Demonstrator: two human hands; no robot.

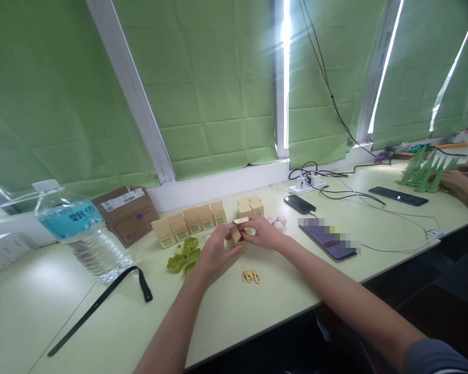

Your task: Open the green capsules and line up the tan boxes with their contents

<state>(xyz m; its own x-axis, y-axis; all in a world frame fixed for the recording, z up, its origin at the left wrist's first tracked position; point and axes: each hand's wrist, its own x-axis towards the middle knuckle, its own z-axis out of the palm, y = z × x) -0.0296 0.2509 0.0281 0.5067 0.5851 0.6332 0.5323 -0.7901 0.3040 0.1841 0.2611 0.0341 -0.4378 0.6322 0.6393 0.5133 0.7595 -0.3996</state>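
A small brown cardboard box (235, 235) with its top flap raised is between my two hands. My left hand (217, 248) grips its left side, thumb along the near face. On the other side my right hand (264, 233) has its fingers bent around the box's top and flap. What the box holds is hidden. Green cup-shaped pieces (176, 263) lie beside my left hand. Cream-coloured loops (251, 276) rest on the table in front of the box. Just beyond my right hand are round pinkish-white pieces (280, 222).
Several small boxes (195, 220) stand open in a row behind, with closed boxes (253, 206) nearby. At left are a water bottle (97, 244), carton (130, 215) and black strap (97, 306). Phones (299, 204), a tablet (327, 239) and cables lie right. Another person's hands (462, 184) touch green spiky pieces (423, 174).
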